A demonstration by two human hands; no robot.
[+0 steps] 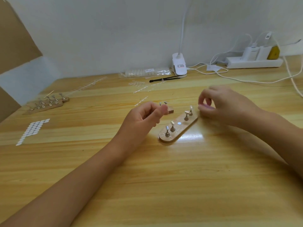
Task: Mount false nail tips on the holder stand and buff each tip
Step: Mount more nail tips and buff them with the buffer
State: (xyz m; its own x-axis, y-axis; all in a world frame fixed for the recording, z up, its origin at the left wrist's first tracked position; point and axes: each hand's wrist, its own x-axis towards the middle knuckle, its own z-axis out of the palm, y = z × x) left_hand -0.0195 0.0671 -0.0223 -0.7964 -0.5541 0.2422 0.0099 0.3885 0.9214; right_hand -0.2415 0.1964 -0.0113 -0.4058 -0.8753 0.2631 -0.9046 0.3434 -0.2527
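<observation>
Wooden desk (pixel 147 185) glossy, glare patch near middle. At back edge, white clip lamp (pixel 179 64) clamped on, neck rising out of shot against pale wall (pixel 114 30). Just left of the clamp, black tweezers (pixel 164 78) lying flat. Far right, white power strip (pixel 254 63) against wall, two white adapters (pixel 255 52) and a yellow plug (pixel 273 52) in it. White cables (pixel 237 80) looping across desk between lamp and strip. Left edge, brown cardboard (pixel 14 38) leaning. Near it, sheet of white oval stickers (pixel 32 130) flat on desk.

The left hand (pixel 144 115), left of the holder stand (pixel 183 130), and the right hand (pixel 229 107), right of it, are seen bare, forearms (pixel 91 169) uncovered.
</observation>
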